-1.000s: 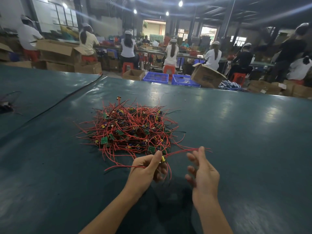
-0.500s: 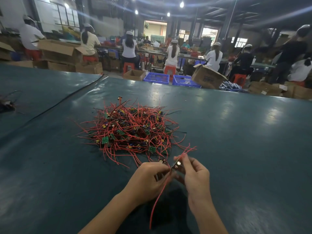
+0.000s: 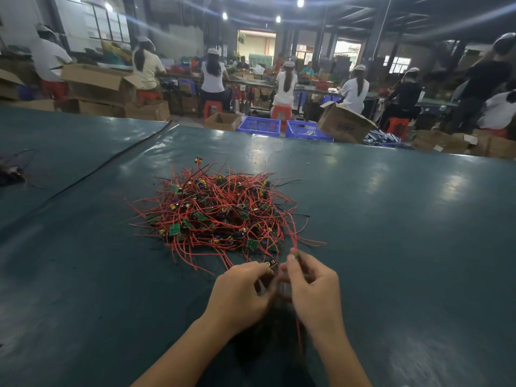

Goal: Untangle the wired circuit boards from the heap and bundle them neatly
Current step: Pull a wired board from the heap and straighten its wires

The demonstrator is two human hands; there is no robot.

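Far left of the green table [image 3: 391, 219]: a small dark wire tangle [image 3: 11, 174] is sitting alone, well apart from the rest. A dark seam line [image 3: 111, 166] is running diagonally across the top, far-right to near-left.

The heap [image 3: 220, 213] of wired circuit boards is lying mid-table, just beyond the hands. It's spreading wider left-to-right than front-to-back, with red leads sticking out in every direction. Small green boards are showing along its near-left edge.

The left hand [image 3: 243, 294] is hovering just short of the heap, back up, fingers curled in. Thumb and forefinger are pinching 1 wired circuit board [image 3: 271, 264], a dark part with a yellow top showing above the knuckles. Can't tell which way it's pointing, it's mostly hidden.

The right hand [image 3: 312, 289] is sitting right beside the left, fingertips close to it. Fingers are curled, thumb and index pinching a red wire [image 3: 291, 236] at the raised fingertips. The wire's long axis is running far-to-near, coming off the heap's right edge into the pinch. A red strand is also dropping between the 2 hands and trailing past the right wrist. Can't tell if it's the same wire. Both hands are blurring.

Beyond the table, 2 blue crates [image 3: 259, 125] are sitting on the floor, with a cardboard box [image 3: 344, 122] to their right.
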